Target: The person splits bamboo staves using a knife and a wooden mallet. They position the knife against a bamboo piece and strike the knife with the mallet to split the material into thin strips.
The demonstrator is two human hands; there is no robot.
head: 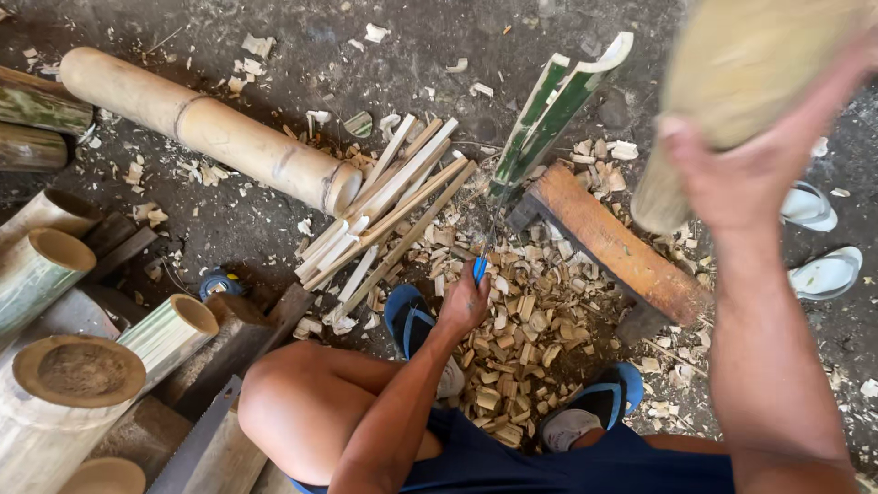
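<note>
Left hand (465, 306), fingers closed around a blue-handled blade (482, 261), edge apparently set into the lower end of a split green bamboo piece (549, 114); contact itself too thin to make out. Right hand (745, 169), raised at 2 o'clock and blurred, fingers wrapped about a pale wooden mallet (732, 87) held above the work.

Bamboo piece leaning from the end of a reddish wooden block (608, 242) up toward 1 o'clock, already halved lengthwise, pale inner face showing. Splitting judged well under way: bundle of thin finished slats (384, 215) lying at 10 o'clock from the blade; thick bed of short offcut chips (512, 343) on the ground between the blue sandals (412, 316).

Remaining stock judged plentiful: long whole bamboo culm (206, 128) at 10 o'clock, several cut bamboo sections (78, 370) stacked at 8 o'clock, none yet split. Handsaw (197, 444) lying idle at 7 o'clock beside the bare knee. Pair of white sandals (819, 242) at 3 o'clock on the dark earth floor (430, 46).
</note>
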